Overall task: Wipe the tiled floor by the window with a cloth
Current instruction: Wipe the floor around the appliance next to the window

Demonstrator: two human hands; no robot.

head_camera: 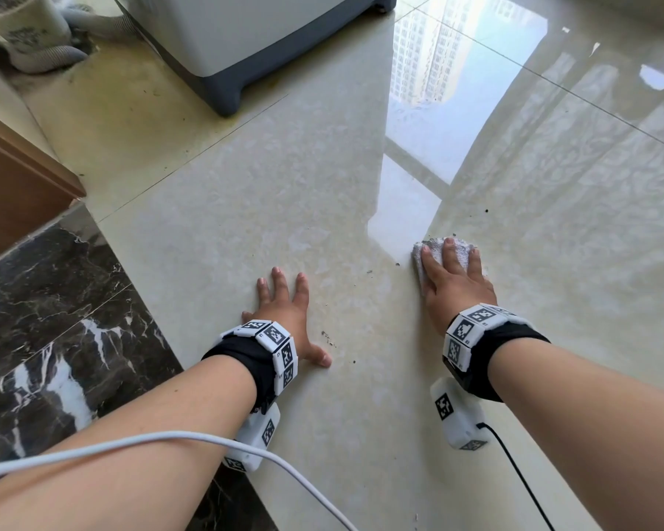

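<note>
The glossy cream tiled floor fills the view and mirrors a window and tower blocks at the upper right. My right hand lies palm down on a small white cloth, pressing it flat against the tile. The cloth shows beyond my fingertips and at my hand's left side. My left hand rests flat on the bare tile to the left, fingers spread, holding nothing. Small dark crumbs lie scattered between my two hands. Both wrists carry black bands with white marker blocks.
A white appliance with a grey base stands at the top centre. Grey ribbed hoses lie at the top left. A wooden cabinet corner and a dark marble strip border the left. A white cable crosses my left forearm.
</note>
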